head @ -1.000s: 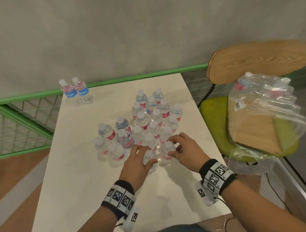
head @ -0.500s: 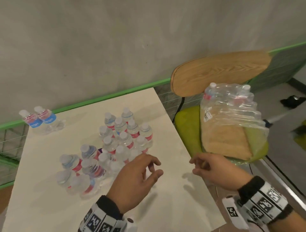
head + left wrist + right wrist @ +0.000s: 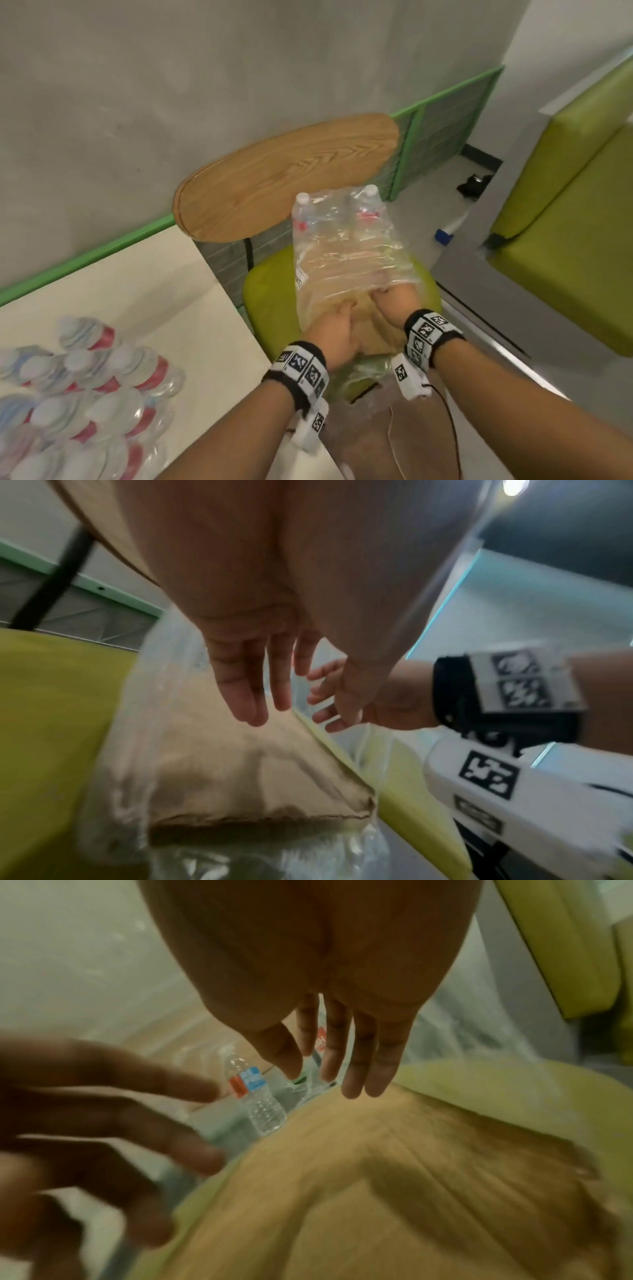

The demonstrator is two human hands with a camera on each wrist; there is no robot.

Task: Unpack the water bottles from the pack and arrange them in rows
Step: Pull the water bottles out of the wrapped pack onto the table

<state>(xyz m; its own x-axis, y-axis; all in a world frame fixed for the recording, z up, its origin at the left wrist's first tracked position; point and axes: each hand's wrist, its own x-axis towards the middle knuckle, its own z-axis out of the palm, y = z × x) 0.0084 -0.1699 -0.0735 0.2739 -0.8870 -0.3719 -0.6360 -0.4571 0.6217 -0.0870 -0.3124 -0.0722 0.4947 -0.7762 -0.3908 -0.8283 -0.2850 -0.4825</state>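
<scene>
On chair (image 3: 270,301), pack (image 3: 342,246) lengthwise away.

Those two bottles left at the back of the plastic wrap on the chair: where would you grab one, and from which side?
Probably by the body just under the red label. The left bottle stands upright at the far end of the pack, whose open mouth faces the person, where the left hand and right hand already enter. So come from the near side, through that opening, fingers curling round its waist.
</scene>
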